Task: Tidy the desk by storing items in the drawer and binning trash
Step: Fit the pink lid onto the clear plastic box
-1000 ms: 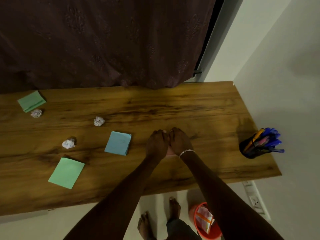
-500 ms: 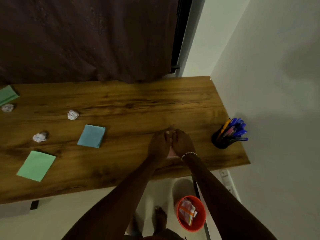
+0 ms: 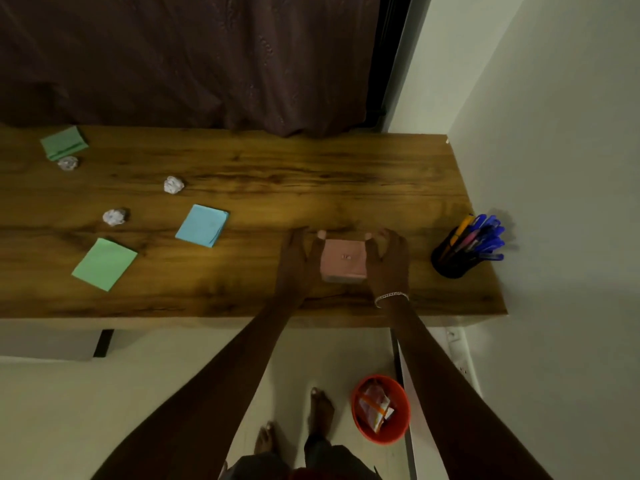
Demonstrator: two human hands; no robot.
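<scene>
Now hands (image 3: 295,261) (image 3: 388,265) apart, round pink pad (image 3: 343,261).

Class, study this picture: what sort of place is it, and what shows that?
Probably a home study corner: a wooden desk, a black pen holder full of pens, and a pink sticky-note pad lying on the desk.

We can read no words, brands or numbers anywhere. The pink notepad (image 3: 343,268) carries a small dark mark near the middle of its top sheet, too small and blurred for us to make out. At five o'clock from it, on the floor, the wrapper (image 3: 374,407) in the red bin (image 3: 381,437) shows an orange stripe but no legible print.
</scene>
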